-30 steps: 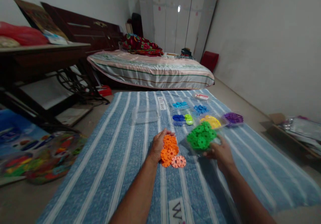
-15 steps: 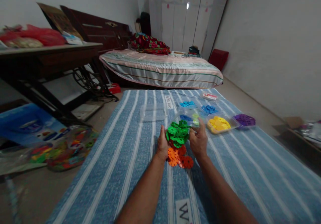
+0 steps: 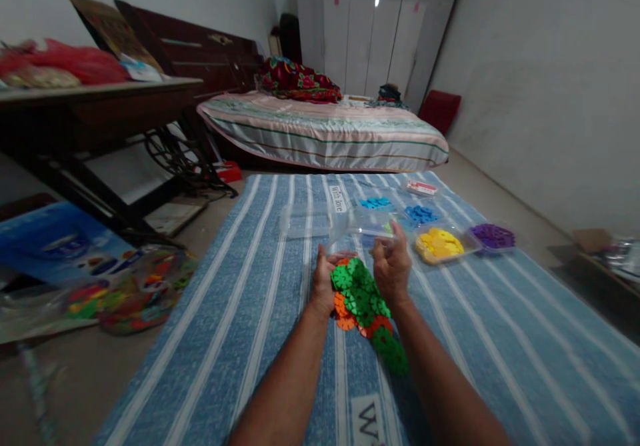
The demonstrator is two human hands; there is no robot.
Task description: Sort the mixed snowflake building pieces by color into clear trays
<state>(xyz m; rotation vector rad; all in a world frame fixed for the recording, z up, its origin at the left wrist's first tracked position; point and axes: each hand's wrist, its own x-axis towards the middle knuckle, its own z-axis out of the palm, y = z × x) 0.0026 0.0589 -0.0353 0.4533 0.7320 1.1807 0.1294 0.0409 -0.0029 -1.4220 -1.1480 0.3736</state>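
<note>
My right hand (image 3: 393, 266) is closed on the right end of a clear plastic container (image 3: 373, 232), which is tipped towards me. At its other end, my left hand (image 3: 324, 285) has its thumb up and fingers curled in by the container's edge. Green notched plastic discs (image 3: 361, 293) tumble from it over orange discs (image 3: 342, 305) on the striped cloth. A few green discs (image 3: 391, 351), blurred by motion, slide towards my right forearm. Parts of the orange pile are hidden under the green ones.
Beyond my hands stand a tub of yellow discs (image 3: 440, 243), one of purple discs (image 3: 493, 236), and light blue (image 3: 376, 203) and blue discs (image 3: 421, 215). A clear container (image 3: 306, 223) lies to the left. A red-and-white box (image 3: 421, 187) sits at the far edge.
The green discs, bunched between my hands before, have spilled down over the orange discs and towards me. The container is now tipped up and visible between my hands.
</note>
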